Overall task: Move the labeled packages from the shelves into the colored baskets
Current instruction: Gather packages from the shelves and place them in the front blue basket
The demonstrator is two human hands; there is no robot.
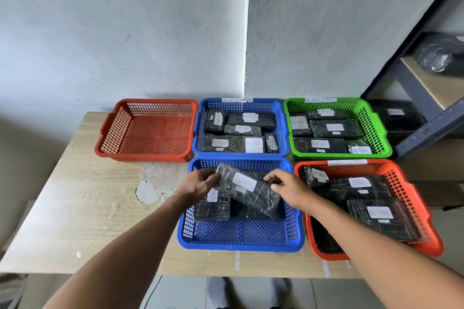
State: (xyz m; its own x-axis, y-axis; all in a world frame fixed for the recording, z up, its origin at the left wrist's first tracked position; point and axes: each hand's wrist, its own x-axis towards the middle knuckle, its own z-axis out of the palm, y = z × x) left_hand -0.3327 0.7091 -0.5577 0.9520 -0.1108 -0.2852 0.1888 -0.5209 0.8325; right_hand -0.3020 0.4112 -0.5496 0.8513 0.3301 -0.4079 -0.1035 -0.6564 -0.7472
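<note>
Head view: black wrapped package (248, 189) held tilted over near blue basket (241, 241), left hand (200, 183) pinching its far-left end, right hand (288, 189) curled on its right edge; both grips closed on the package, not yet set down. Resting partly across two packages already inside. Risk noted: uneven seating on that lower pair could leave it propped against the wall or sliding once released; glossy wrap may slip from fingertip holds. Handwritten label on held package reads "RETURN". Far blue basket (241, 105) tagged "RETURN OVERDUE"; green basket (337, 155) tag illegible. Far red basket (145, 155) without contents.
</note>
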